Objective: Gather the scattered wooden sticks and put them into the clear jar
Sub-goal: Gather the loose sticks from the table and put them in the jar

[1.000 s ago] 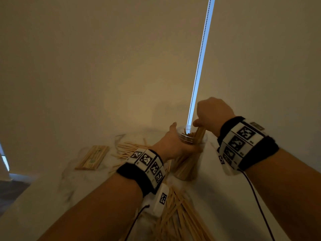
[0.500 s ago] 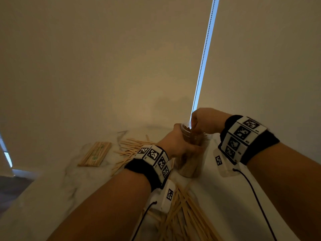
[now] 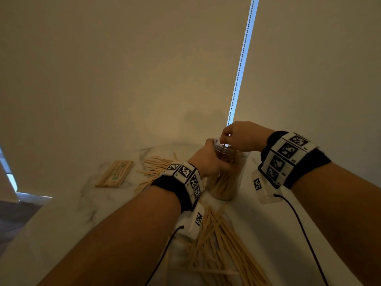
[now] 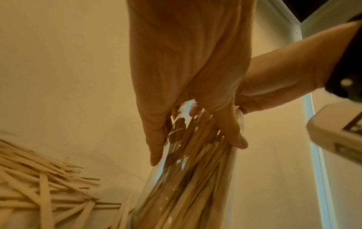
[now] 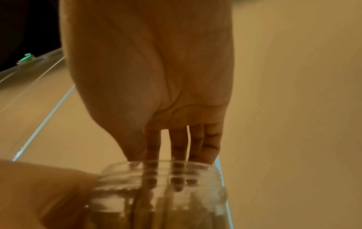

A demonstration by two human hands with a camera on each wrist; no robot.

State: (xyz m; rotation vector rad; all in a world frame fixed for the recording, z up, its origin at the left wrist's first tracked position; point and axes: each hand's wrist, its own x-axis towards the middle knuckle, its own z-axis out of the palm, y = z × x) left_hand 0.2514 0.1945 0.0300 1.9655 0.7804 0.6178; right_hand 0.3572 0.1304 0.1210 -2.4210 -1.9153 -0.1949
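While the left hand (image 3: 208, 159) clasps the clear jar (image 3: 225, 178) mid-frame, right hand (image 3: 241, 136) fingers dip inside, grip loose (holding nothing) — sticks (image 3: 222, 240) light, stiff; pinch mid-length.

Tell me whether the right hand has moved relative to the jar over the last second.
Yes. The right hand has come down toward the clear jar: a second ago it held sticks above the rim, and now its fingers reach into the mouth.

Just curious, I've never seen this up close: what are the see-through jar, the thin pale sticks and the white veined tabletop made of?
Clear jar: glass or hard plastic; see-through and glossy with a ridged neck, I cannot tell which. Thin pale sticks: apparently bare wood, matte, tan and flat. White tabletop: marble or a marble-look surface, judging by its grey veins.
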